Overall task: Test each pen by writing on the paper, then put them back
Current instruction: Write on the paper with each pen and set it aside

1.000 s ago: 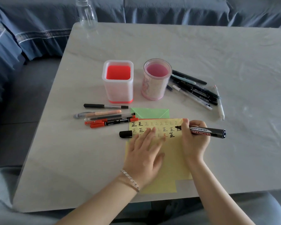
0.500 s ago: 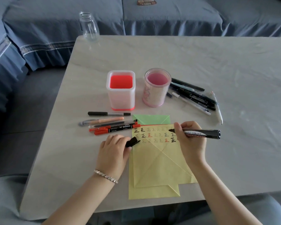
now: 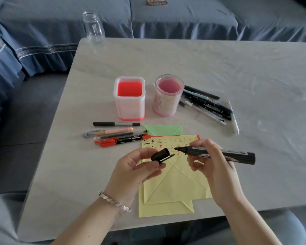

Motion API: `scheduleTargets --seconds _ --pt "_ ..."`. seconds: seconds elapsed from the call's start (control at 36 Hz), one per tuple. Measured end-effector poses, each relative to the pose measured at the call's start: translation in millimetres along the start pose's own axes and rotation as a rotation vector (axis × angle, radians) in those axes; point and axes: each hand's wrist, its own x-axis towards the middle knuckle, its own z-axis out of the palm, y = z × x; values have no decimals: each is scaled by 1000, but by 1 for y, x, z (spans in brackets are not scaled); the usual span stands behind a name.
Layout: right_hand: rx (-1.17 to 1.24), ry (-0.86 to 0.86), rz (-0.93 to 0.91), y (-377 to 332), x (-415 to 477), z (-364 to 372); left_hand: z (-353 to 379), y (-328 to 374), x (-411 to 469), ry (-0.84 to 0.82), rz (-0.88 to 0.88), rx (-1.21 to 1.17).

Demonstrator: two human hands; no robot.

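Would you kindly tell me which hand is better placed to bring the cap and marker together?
Left, probably. The left hand pinches the cap, its open end facing the nearby tip of the marker; the right hand grips the barrel and need only steady it.

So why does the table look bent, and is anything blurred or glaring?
Head view: the wide lens slightly bows the table at its far edge; light is soft and even, shadows faint; a pale sheen lies on its right side; fainter marks on the paper blur, and the label on the marker is only partly legible.
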Motion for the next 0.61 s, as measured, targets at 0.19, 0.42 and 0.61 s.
scheduleTargets --seconds 0.19,0.42,0.61 --pt "-128 -12 -43 -6 -8 3 2 2 -5 -27 37 108" --pt "-201 -94 -7 -1 -9 1 5 3 -8 -68 75 249" --pt "-151 3 -3 -4 -5 -1 16 11 -7 -125 190 435"
